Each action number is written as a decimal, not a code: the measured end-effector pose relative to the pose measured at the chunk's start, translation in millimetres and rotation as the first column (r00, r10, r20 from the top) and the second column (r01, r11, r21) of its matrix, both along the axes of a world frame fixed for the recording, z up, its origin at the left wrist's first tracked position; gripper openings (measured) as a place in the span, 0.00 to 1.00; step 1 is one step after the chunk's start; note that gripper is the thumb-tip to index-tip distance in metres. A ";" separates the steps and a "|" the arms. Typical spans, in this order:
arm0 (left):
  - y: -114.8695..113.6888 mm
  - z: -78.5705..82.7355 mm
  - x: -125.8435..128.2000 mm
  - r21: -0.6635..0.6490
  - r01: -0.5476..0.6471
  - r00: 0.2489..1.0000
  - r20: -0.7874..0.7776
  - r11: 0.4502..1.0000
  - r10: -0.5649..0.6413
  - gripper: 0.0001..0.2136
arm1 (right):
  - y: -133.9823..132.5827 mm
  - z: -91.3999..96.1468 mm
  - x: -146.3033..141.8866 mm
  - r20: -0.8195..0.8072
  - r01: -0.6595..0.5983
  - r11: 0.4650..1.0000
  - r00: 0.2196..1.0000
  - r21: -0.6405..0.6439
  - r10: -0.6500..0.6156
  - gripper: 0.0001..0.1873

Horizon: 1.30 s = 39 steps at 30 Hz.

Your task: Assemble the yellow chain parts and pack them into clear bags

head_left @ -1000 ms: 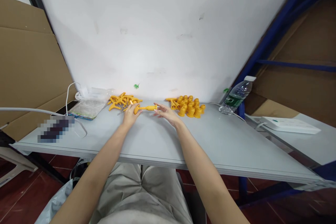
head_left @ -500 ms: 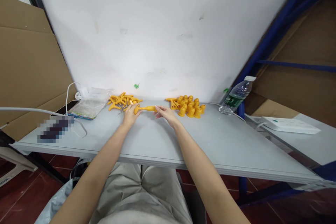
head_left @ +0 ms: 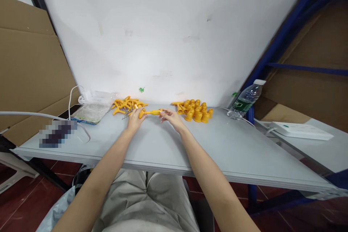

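My left hand [head_left: 135,118] is closed on the flared end of a yellow plastic piece [head_left: 147,113] with a narrow ribbed stem. My right hand [head_left: 172,119] pinches the other, thicker end of it, so the piece lies level between both hands just above the table. Whether it is one part or two joined ones I cannot tell. Left of my left hand lies a pile of yellow branched pieces [head_left: 127,102] with small metal chains [head_left: 125,111] among them. Right of my right hand, several yellow cup-shaped pieces [head_left: 198,116] stand in a group, with a yellow handle-like piece [head_left: 177,103] at its edge.
A grey table [head_left: 239,148] stretches before me, against a white panel [head_left: 168,36]. On the left are a clear plastic bag [head_left: 92,111], white cables [head_left: 35,114] and a blurred dark object [head_left: 57,133]. A water bottle [head_left: 246,99] and a white power strip [head_left: 301,131] are on the right.
My right hand and the thicker end of the piece have shifted very slightly; the thicker part shows a little shorter between my hands. Both hands keep their hold.
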<state>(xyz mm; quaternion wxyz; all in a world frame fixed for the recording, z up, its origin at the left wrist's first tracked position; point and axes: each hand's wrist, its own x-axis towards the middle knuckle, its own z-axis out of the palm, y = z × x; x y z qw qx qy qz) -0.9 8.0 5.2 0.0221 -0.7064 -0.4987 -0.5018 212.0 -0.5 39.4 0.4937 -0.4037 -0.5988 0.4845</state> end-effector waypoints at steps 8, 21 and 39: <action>-1.7 0.3 3.8 0.017 -0.011 1.000 -0.011 1.000 0.011 0.15 | -0.9 0.2 -2.2 0.063 0.041 0.997 0.997 -0.069 -0.036 0.29; -3.2 0.5 3.2 0.034 0.022 1.000 -0.007 0.999 -0.021 0.15 | -2.9 1.5 -3.6 0.011 -0.072 0.995 0.997 -0.072 0.073 0.28; -3.9 -3.3 6.1 -0.026 0.098 0.995 0.037 0.995 -0.097 0.29 | 10.4 -1.6 -12.5 -0.331 0.053 0.897 0.918 -0.439 -0.216 0.04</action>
